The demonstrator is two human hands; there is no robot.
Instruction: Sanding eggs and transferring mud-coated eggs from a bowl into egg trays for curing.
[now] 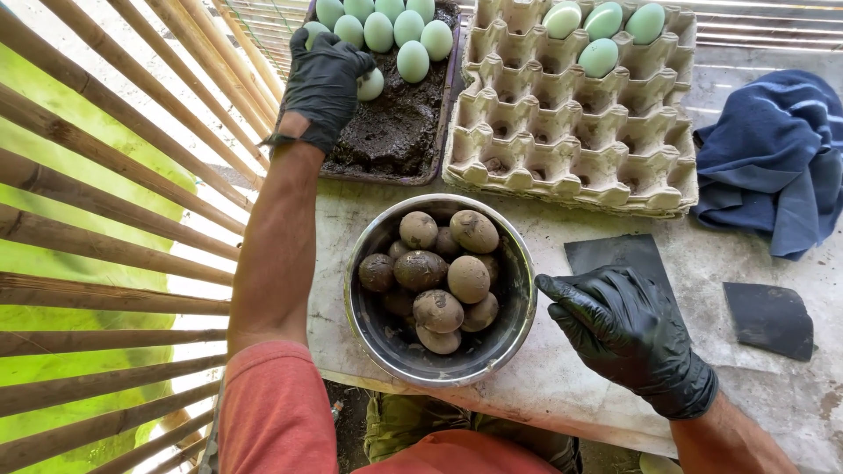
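At the near table edge: mud-caked eggs [439,281] are heaped in a steel bowl [518,329] whose rim sits close to the drop.

Nearest, the right hand [628,329] is held loosely curled just beside the bowl, fingers half spread, nothing gripped; a careless nudge against the rim could be enough, it is judged, to shift the bowl toward the edge and crack the heap. Dark abrasive sheets [619,254] lie just beyond it. Farther off, the left hand [327,79] is closed around a pale green egg [372,85] at the muddy tray [386,132], beside the cleaned row. With slick gloves, the egg could be squeezed too hard or dropped. A cardboard egg tray [571,132] holds four clean eggs at the back.
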